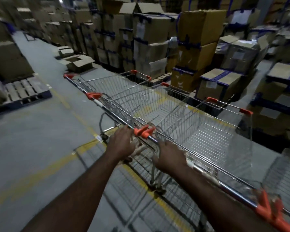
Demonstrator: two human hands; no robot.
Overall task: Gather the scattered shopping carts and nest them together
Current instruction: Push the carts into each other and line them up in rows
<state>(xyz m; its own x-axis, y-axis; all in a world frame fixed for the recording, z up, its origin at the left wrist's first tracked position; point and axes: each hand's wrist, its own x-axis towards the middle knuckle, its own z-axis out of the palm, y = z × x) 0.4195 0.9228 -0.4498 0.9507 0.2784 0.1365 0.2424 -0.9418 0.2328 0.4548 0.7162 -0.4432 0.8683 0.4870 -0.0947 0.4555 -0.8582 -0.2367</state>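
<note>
At least three wire carts (166, 104) stand nested in a row beside stacked boxes (196, 30). Left hand (122, 143) clenched on the nearest handle bar (151, 138); right hand (170, 157) rests there, grip unclear. Open floor (32, 131) lies left

Silver wire-mesh shopping carts with orange plastic handle ends (157, 104), nested in a row running diagonally from upper left to lower right, baskets pushed one inside the next. Nearest silver wire cart with chrome handle bar (213, 148) sits at the row's near end, basket empty, handle bar slanting toward lower right. More orange corner caps show at the far side. Motion blur softens the near edge.
</note>
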